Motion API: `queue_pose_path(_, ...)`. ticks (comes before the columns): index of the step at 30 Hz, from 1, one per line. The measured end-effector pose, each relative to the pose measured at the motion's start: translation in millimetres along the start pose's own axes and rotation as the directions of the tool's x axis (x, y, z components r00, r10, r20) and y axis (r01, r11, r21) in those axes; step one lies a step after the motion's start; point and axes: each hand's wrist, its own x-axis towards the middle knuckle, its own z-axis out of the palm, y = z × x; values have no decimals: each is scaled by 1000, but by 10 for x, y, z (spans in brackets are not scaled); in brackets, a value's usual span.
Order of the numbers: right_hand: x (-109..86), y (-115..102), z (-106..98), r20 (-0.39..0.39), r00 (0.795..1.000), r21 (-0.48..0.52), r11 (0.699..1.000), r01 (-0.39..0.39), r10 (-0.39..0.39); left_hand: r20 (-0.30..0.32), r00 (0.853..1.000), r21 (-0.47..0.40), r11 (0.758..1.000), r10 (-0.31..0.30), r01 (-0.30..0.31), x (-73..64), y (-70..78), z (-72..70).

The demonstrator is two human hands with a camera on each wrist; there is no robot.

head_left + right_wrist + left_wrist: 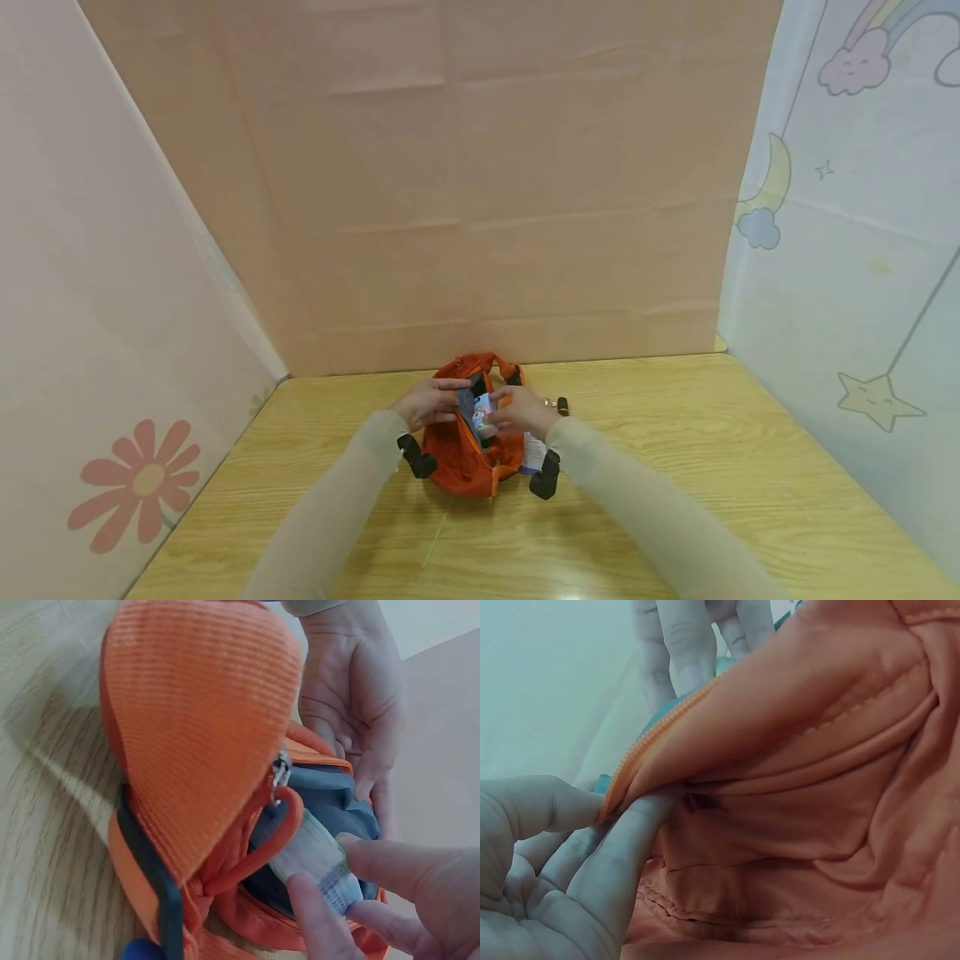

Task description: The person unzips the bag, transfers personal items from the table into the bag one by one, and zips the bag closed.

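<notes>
A small orange backpack (457,467) with a grey lining stands unzipped on the table. My left hand (429,403) pinches the opening's zipper edge (660,731) between thumb and fingers, drawing that side outward. In the opening sits a small white packet (307,855) in clear wrap, with coloured print on the side seen in the head view. My right hand (525,411) holds this packet by its edges, thumb on one side and fingers on the other. The packet's lower part is hidden inside the backpack.
Right of the backpack, partly behind my right hand, lies a white-and-blue printed item (533,457). A small black cylinder (562,406) and a tiny light-coloured object (550,402) are beyond it. The wooden table (675,433) meets upright panels at the back and sides.
</notes>
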Motion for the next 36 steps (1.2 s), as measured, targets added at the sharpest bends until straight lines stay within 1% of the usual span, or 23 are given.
queue_pose_path(1,3,-4,5,8,1000,-7,1000,1,-1,0,1000,-1,1000,0,0,-1,2,-3)
queue_pose_path(4,-8,-18,-9,36,999,-77,997,17,-15,-1,1000,-6,1000,-5,5,-7,9,-9)
queue_pose_path(8,-35,-25,-68,40,999,-177,983,42,-36,-2,1000,-10,1000,-12,12,-8,12,-11)
queue_pose_path(11,-41,-22,-106,40,998,-197,979,49,-42,-2,1000,-18,1000,-16,16,1,9,-16)
queue_pose_path(13,-34,-18,-115,57,997,-184,981,60,-51,-5,1000,-27,999,-19,19,7,9,-20)
queue_pose_path(16,-15,-25,-107,68,996,-129,990,59,-51,-11,1000,-45,999,-25,24,18,7,-27)
queue_pose_path(20,14,-26,-81,59,998,-35,999,29,-27,-8,1000,-43,999,-22,22,26,-5,-27)
queue_pose_path(23,23,-29,-64,65,998,12,1000,22,-22,-3,1000,-31,999,-15,15,28,-13,-24)
queue_pose_path(28,32,-24,-43,97,995,35,999,9,-12,-1,1000,-20,1000,-4,4,27,-20,-21)
queue_pose_path(32,49,-22,-21,117,993,16,1000,7,-8,6,1000,-18,1000,-4,4,23,-20,-16)
queue_pose_path(36,62,-20,-9,118,993,0,1000,7,-7,6,1000,-16,1000,-4,4,13,-13,-11)
